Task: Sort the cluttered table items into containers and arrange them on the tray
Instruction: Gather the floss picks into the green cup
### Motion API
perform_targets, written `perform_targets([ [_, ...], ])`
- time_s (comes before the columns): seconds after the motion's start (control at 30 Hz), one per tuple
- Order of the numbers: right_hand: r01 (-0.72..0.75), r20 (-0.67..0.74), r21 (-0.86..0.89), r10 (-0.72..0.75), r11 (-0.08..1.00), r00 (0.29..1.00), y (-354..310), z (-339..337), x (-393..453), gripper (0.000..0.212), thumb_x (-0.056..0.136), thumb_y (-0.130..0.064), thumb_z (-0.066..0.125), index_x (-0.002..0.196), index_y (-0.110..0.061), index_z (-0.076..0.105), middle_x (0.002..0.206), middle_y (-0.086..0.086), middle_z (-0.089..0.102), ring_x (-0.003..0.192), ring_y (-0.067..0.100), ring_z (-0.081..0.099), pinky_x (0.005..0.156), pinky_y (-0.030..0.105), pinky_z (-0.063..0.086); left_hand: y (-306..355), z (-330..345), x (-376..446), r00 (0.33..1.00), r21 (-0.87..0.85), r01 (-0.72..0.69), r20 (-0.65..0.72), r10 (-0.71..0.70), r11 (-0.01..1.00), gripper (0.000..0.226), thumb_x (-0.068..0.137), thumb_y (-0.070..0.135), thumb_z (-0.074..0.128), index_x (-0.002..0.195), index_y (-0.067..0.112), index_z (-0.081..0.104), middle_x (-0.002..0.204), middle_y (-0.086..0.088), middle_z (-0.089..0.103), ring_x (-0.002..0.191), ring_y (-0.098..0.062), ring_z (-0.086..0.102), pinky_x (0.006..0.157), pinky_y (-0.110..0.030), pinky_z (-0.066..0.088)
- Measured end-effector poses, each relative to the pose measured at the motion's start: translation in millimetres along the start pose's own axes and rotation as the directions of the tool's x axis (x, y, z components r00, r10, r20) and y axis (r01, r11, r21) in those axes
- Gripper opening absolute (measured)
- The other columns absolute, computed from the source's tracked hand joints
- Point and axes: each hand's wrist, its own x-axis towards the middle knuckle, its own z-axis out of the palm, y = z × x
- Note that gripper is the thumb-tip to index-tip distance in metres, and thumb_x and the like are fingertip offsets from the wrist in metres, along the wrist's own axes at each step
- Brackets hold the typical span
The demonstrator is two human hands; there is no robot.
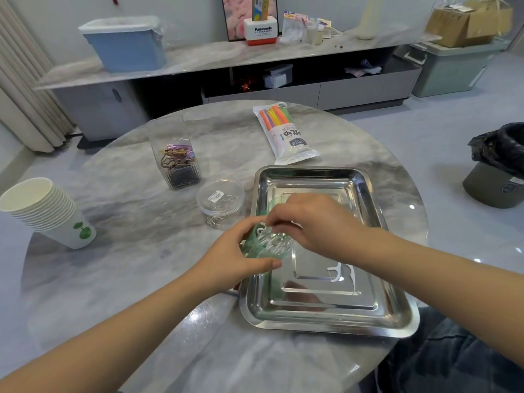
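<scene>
Two bare forearms reach in from the near edge over a round, grey marbled desk [136,268]. Its glossy top curves away to the left and right, and pale floor shows beyond it on both sides.

At the near right of the desk sits a shiny metal tray [394,313], close to the desk's rim. Over its left edge the left hand [232,262] curls its fingers and thumb round a small green-tinted cup [265,246], held tilted and holding white floss picks [270,241]. The right hand [314,222] hovers just above the cup's mouth, fingertips pinched on one of the picks. Two more loose floss picks [341,275] lie flat on the tray floor, near its middle.

Just left of the tray stands a round clear tub [219,201] with its lid on and metal clips inside; a few clips [212,221] lie on the desk against its base. Farther back is a tall clear box [175,154], open at the top, with hair clips and pins in it. A packet of coloured straws [285,131] lies behind the tray. A stack of paper cups [42,211] leans at the desk's left edge.

Beyond the desk a long low cabinet [198,61] runs along the wall, carrying a blue lidded bin [127,43]. A black-lined waste bin [496,168] stands on the floor to the right.
</scene>
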Motion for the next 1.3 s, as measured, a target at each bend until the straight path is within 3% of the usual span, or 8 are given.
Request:
perform_targets([
  [0.17, -0.052, -0.107, 0.154, 0.069, 0.987, 0.992, 1.7, 0.3, 4.2, 0.028, 0.087, -0.025, 0.055, 0.108, -0.015, 0.071, 0.113, 0.002, 0.067, 0.106, 0.015, 0.06, 0.093, 0.021, 0.042, 0.1, -0.2, 0.7, 0.999, -0.027, 0.024, -0.032, -0.024, 0.999, 0.07, 0.052, 0.038, 0.083, 0.115, 0.038, 0.054, 0.115, 0.01, 0.064, 0.109, -0.005, 0.06, 0.101, -0.034, 0.046],
  [0.27, -0.128, 0.155, 0.229, 0.094, 0.965, 0.983, 0.0, 0.5, -4.1, 0.046, 0.098, -0.027, 0.033, 0.144, -0.02, 0.034, 0.152, -0.008, 0.026, 0.136, -0.003, 0.02, 0.109, 0.008, 0.008, 2.3, -3.3, 1.5, 0.997, -0.092, 0.057, -0.051, -0.062, 0.994, 0.073, 0.049, 0.039, 0.083, 0.116, 0.039, 0.053, 0.116, 0.011, 0.064, 0.108, -0.005, 0.061, 0.099, -0.035, 0.048],
  [0.47, -0.114, 0.318, 0.253, 0.029, 0.961, 0.948, 0.1, 3.7, -13.7, 0.052, 0.101, -0.022, 0.027, 0.148, -0.025, 0.004, 0.152, -0.017, -0.006, 0.139, -0.008, -0.01, 0.109, 0.006, -0.009, 3.3, -5.3, 0.1, 0.996, -0.103, 0.052, -0.061, -0.058, 0.993, 0.072, 0.055, 0.031, 0.083, 0.119, 0.036, 0.051, 0.118, 0.013, 0.062, 0.108, 0.0, 0.06, 0.099, -0.032, 0.048],
  [0.73, -0.3, 0.168, 0.175, 0.272, 0.938, 0.947, 23.7, -23.3, -10.9, 0.043, 0.098, -0.024, 0.044, 0.14, -0.031, 0.04, 0.146, -0.016, 0.037, 0.131, 0.0, 0.035, 0.102, 0.011, 0.022, -3.3, 0.1, 0.2, 0.998, -0.091, 0.043, -0.05, -0.048, 0.995, 0.075, 0.05, 0.041, 0.082, 0.118, 0.04, 0.05, 0.121, 0.01, 0.06, 0.112, -0.007, 0.059, 0.103, -0.038, 0.045],
  [0.83, -0.399, 0.349, -0.082, 0.401, 0.914, 0.847, 53.1, -27.0, -19.4, 0.041, 0.091, -0.022, 0.056, 0.132, -0.028, 0.051, 0.133, -0.008, 0.055, 0.117, 0.011, 0.052, 0.094, 0.021, 0.039, -3.4, 2.0, -0.9, 0.998, -0.096, 0.051, -0.041, -0.055, 0.994, 0.075, 0.05, 0.041, 0.082, 0.118, 0.042, 0.05, 0.122, 0.01, 0.06, 0.112, -0.007, 0.059, 0.102, -0.038, 0.046],
  [1.03, -0.416, 0.592, -0.356, 0.546, 0.837, 0.593, 89.0, -4.7, -49.2, 0.091, 0.069, -0.034, 0.081, 0.143, -0.019, 0.03, 0.144, 0.003, 0.039, 0.13, 0.024, 0.039, 0.106, 0.035, 0.036, -2.6, 5.5, -1.6, 0.997, -0.062, 0.057, -0.038, -0.06, 0.996, 0.073, 0.053, 0.036, 0.084, 0.117, 0.042, 0.05, 0.118, 0.019, 0.058, 0.108, 0.006, 0.057, 0.101, -0.029, 0.045],
  [1.17, -0.402, 0.62, -0.353, 0.533, 0.845, 0.576, 97.7, 12.0, -60.0, 0.114, 0.064, -0.033, 0.084, 0.15, -0.02, 0.01, 0.153, 0.003, 0.02, 0.14, 0.026, 0.019, 0.113, 0.038, 0.023, -4.2, 7.3, -0.6, 0.998, -0.078, 0.056, -0.033, -0.059, 0.995, 0.075, 0.049, 0.042, 0.082, 0.118, 0.04, 0.051, 0.119, 0.015, 0.059, 0.11, -0.001, 0.059, 0.1, -0.031, 0.046],
  [1.3, -0.474, 0.535, -0.264, 0.537, 0.84, 0.653, 99.4, 15.6, -58.8, 0.091, 0.065, -0.031, 0.083, 0.141, -0.022, 0.032, 0.141, 0.001, 0.034, 0.131, 0.023, 0.029, 0.108, 0.036, 0.03, -4.7, 7.7, -0.5, 0.998, -0.074, 0.056, -0.02, -0.058, 0.996, 0.075, 0.048, 0.042, 0.081, 0.117, 0.04, 0.051, 0.118, 0.013, 0.06, 0.109, -0.002, 0.06, 0.099, -0.031, 0.047],
])
